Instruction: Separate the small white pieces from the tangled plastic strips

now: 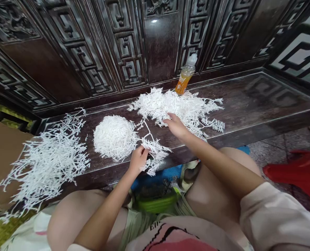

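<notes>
My left hand (139,159) pinches a white branched plastic piece (156,153) at the front edge of the dark wooden bench. The piece has a bare stem reaching up and short bristly tips. My right hand (175,125) is at the lower edge of a wide pile of similar white branches (170,104), its fingers apart. Left of my hands lies a round mound of small white bits (115,138). Farther left, a big heap of bare white branches (52,160) spills over the bench edge.
An orange drink bottle (185,75) stands behind the branch pile, against the carved wooden back (162,42). Brown cardboard (5,157) is at the far left. A green basket (157,204) sits below between my knees. A red object (296,170) is at the right.
</notes>
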`<state>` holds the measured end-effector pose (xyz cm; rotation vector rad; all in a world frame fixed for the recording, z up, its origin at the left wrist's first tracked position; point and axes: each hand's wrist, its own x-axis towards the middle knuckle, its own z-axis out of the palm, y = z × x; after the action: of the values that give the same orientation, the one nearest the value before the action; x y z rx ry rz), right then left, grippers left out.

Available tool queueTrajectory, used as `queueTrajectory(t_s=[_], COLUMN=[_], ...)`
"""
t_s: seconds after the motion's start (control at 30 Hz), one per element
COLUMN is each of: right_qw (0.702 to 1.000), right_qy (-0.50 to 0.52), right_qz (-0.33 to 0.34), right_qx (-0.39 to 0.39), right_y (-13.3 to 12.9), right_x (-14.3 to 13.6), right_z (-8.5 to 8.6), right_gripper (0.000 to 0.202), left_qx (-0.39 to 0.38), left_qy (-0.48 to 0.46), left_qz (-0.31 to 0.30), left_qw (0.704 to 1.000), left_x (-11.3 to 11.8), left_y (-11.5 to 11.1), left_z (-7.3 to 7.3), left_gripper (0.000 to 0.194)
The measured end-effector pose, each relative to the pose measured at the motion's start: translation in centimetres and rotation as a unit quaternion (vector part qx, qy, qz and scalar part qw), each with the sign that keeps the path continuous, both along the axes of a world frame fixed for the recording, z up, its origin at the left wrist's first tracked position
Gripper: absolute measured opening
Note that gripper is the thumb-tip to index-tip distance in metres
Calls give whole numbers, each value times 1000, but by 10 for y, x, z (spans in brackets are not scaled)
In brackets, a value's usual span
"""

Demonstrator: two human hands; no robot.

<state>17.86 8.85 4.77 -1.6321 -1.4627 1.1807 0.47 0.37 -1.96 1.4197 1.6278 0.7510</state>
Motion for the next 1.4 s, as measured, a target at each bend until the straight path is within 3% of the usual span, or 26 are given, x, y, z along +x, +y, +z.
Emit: queueTrajectory(t_s=[0.07,0.13,0.23,0.37,0.47,0.57,0.63,0.77,0.9,1.03,1.2,1.33,1.4], right_qw=[985,966,953,926,901,876,875,902,916,932,927,913,906], right_qy=[-100,-135,-135,-125,-113,-136,-156,-138,12,142,192,235,248], right_qz=[51,140,251,353,420,462,458,408,398,329,306,277,262], right_qx=[133,168,107,45,-6,-1,1,-16,-55,-61,-103,-183,-220], right_y=[-3,-6,-8,-10,-12,-12,-10,0,7,6,3,1,-1], right_x=[-3,-7,-15,-20,-20,-19,-16,-5,8,13,9,1,-4], right_z=[-2,-5,-11,-15,-11,-9,-9,-1,19,29,23,13,9], right_gripper=[38,28,23,26,31,30,31,27,27,23,26,25,24], left_qx=[8,21,30,37,46,33,19,16,-21,-29,-28,-34,-15], left_qy=[-14,-23,-38,-63,-65,-73,-77,-42,-24,-4,-9,2,23], left_qz=[17,27,22,-7,-1,14,16,20,8,-76,-146,-151,-120], left_qw=[1000,999,999,997,997,997,997,999,999,997,989,988,992], left_x=[-2,-3,-4,-2,-3,-4,-5,-8,-9,-2,10,13,11], left_y=[0,0,0,0,0,1,2,5,7,0,-12,-14,-13], left_z=[-1,-1,0,1,0,-1,0,1,-1,-6,-12,-9,-3], left_gripper=[27,26,25,33,34,34,31,31,31,25,20,21,27])
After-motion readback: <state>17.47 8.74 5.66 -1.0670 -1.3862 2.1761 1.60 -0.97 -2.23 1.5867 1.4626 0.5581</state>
